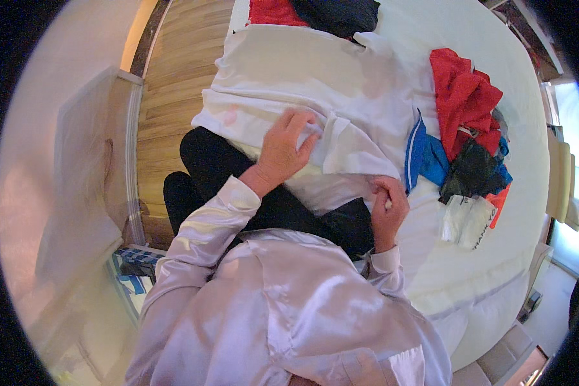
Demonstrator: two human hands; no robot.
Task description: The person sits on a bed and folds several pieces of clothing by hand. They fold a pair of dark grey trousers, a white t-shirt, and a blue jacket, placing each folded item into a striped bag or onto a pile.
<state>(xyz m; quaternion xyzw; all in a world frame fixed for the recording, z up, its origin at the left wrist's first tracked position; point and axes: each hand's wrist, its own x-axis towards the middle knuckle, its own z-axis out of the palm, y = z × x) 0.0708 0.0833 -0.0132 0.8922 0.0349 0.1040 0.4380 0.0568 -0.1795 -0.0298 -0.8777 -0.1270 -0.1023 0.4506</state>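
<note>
A white garment (pixel 313 62) lies spread in front of me, with a folded flap (pixel 350 147) near its front edge. My left hand (pixel 289 142) is over its near edge, fingers bent and the thumb apart from them. Nothing shows between thumb and fingers. At the flap's right corner my right hand (pixel 390 205) has its fingers curled closed on the fabric's edge. Part of that edge is hidden under the fingers. My crossed legs in black trousers (pixel 289 207) are just below the garment.
To the right is a pile with red clothing (pixel 463 96), blue clothing (pixel 429 149), a black sheer cloth (pixel 470 169) and a printed clear plastic bag (pixel 468 219). Black clothing (pixel 340 17) lies at the far end of the white-covered bed (pixel 463 275). Wooden floor (pixel 178 87) borders the left side.
</note>
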